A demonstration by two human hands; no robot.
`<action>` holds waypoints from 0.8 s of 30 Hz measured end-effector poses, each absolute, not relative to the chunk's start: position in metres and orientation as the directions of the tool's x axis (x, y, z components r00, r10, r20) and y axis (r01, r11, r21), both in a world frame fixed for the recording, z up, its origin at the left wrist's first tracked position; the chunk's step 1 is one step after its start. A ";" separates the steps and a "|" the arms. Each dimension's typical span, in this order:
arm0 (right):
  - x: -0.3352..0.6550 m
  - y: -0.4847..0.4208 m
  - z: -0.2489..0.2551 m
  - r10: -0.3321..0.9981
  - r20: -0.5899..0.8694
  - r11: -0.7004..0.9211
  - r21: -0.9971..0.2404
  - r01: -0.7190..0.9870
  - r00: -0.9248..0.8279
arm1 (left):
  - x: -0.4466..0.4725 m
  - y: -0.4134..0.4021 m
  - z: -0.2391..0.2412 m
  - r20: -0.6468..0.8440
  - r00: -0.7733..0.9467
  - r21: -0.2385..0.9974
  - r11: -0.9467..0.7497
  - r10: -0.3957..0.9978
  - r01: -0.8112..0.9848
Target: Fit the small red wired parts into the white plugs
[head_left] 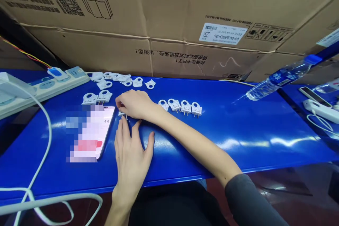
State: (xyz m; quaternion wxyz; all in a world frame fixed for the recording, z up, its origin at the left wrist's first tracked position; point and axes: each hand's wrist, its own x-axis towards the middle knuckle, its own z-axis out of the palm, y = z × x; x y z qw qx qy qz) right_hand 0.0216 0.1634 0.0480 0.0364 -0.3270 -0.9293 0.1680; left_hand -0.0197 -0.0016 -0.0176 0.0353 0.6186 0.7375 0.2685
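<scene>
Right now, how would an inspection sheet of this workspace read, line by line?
Surface: blue table, glossy, glare at right.
Work items: white plugs; four in a row right of the right hand, two just beyond the phone, more near the carton.
Clutter: phone; bottle by the carton.
Hands: right over one plug, partly hiding it; left hand open, fingertips close to that plug.
Cables: white cables at left; coloured wires near the power strip.
Surroundings: carton behind, print upside down.
</scene>
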 end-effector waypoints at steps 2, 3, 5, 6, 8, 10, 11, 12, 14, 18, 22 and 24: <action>0.022 0.162 0.046 0.624 -0.044 0.729 -0.328 0.601 -0.780 | -0.020 -0.002 -0.017 0.270 -0.231 0.442 0.093 0.935 0.892; 0.022 0.161 0.046 0.625 -0.046 0.729 -0.325 0.603 -0.779 | -0.020 -0.001 -0.017 0.263 -0.229 0.440 0.095 0.937 0.893; 0.021 0.160 0.044 0.628 -0.045 0.729 -0.315 0.608 -0.777 | -0.020 -0.001 -0.017 0.262 -0.226 0.435 0.094 0.938 0.896; 0.020 0.160 0.044 0.629 -0.043 0.730 -0.310 0.609 -0.776 | -0.020 -0.001 -0.017 0.269 -0.224 0.434 0.090 0.937 0.896; 0.020 0.161 0.046 0.627 -0.040 0.735 -0.301 0.608 -0.778 | -0.020 -0.001 -0.017 0.288 -0.223 0.440 0.078 0.932 0.894; 0.024 0.162 0.052 0.622 -0.042 0.739 -0.299 0.604 -0.782 | -0.020 -0.001 -0.017 0.292 -0.224 0.451 0.073 0.930 0.890; 0.027 0.162 0.057 0.617 -0.042 0.742 -0.302 0.599 -0.786 | -0.020 -0.001 -0.017 0.287 -0.228 0.455 0.077 0.930 0.887; 0.032 0.163 0.063 0.615 -0.045 0.743 -0.303 0.597 -0.787 | -0.020 -0.002 -0.017 0.281 -0.232 0.459 0.082 0.931 0.885; 0.047 0.163 0.078 0.610 -0.042 0.747 -0.304 0.592 -0.791 | -0.019 -0.002 -0.016 0.271 -0.239 0.461 0.092 0.932 0.883; 0.090 0.155 0.098 0.650 -0.044 0.729 -0.243 0.639 -0.758 | -0.019 -0.002 -0.014 0.272 -0.235 0.456 0.090 0.933 0.885; 0.133 0.133 0.086 0.683 -0.053 0.709 -0.194 0.678 -0.729 | -0.022 -0.002 -0.015 0.311 -0.207 0.456 0.045 0.928 0.889; 0.149 0.121 0.073 0.691 -0.061 0.700 -0.193 0.687 -0.721 | -0.023 -0.002 -0.016 0.323 -0.173 0.448 0.011 0.931 0.894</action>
